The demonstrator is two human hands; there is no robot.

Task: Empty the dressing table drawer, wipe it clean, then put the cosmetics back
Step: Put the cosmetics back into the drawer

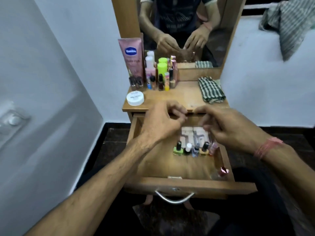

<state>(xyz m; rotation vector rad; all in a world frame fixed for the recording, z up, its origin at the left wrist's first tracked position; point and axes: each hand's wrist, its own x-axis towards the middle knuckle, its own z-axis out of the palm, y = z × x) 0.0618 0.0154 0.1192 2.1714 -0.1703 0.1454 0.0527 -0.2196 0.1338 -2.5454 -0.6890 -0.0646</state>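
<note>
The drawer (170,169) is pulled well out from under the dressing table top (179,94), metal handle (173,198) hanging at its front, and it is partly stocked. Five nail polish bottles (192,149) stand in a tight row across the middle of the drawer floor, green one at the left end, pinkish one at the right. Just behind them lie two flat pale packets (194,135) side by side, and down in the front right corner a small pink-capped bottle (223,171) lies against the wall. Both hands hover over the back of the drawer, close together. The left hand (162,123) has its fingers curled in with thumb meeting fingertips, as if pinching something tiny, but what, if anything, it holds is too blurred to tell. The right hand (226,126) has fingers bent downward over the packets, smeared by motion; whether it grips anything cannot be told. A red thread band (267,147) circles the right wrist. Up on the table top, a pink lotion tube (133,57) stands at the back left with a cluster of small bottles (160,75) beside it, a white round jar (135,98) sits at the left edge, and a folded green checked cloth (211,90) lies at the right. The mirror (184,31) behind reflects the two hands.
</note>
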